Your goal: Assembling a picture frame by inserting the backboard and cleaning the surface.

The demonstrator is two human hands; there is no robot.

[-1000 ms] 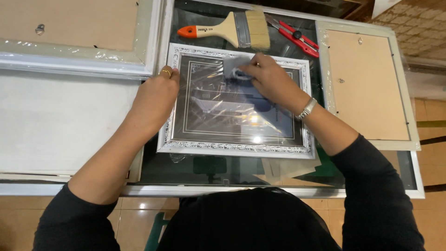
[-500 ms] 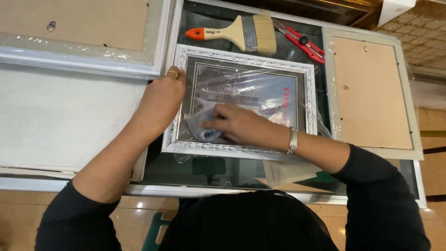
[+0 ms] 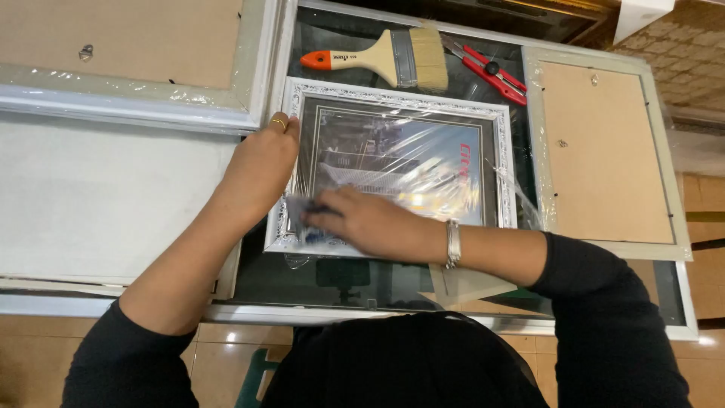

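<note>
Silver ornate picture frame [image 3: 393, 102] lies flat on the dark glass bench [image 3: 302, 276], centre of view, still wrapped in clear plastic film [image 3: 423, 162] that glares over the print inside.

Left hand [image 3: 260, 170] sits at 9 o'clock of the frame, palm down on its left rail, fingers together and flat, pressing rather than gripping. Gold ring [image 3: 279, 122] on one finger.

Right hand [image 3: 366, 223] is at the frame's 7 o'clock corner, laid across the lower rail. Its fingers are curled down on a small greyish wad, a cloth [image 3: 298, 208] by the look of it; can't tell how tightly it is pinched, since the hand covers most of it. Metal bracelet [image 3: 453, 243] on that wrist. Both sleeves black.

Around it:
- 12 o'clock of the frame: flat paintbrush [image 3: 377, 57], pale wooden handle with orange tip, bristles pointing to 3 o'clock, just beside the frame's top rail.
- 1 o'clock: red-handled cutter [image 3: 495, 75], touching or nearly touching the brush bristles.
- 3 o'clock: second frame [image 3: 604, 151] face down, brown backing board up, its edge just beside the wrapped frame.
- 10 o'clock: larger pale frame [image 3: 128, 68] face down, brown backing, also film-wrapped.
- 9 o'clock: plain white panel [image 3: 98, 200] under the left forearm.
</note>
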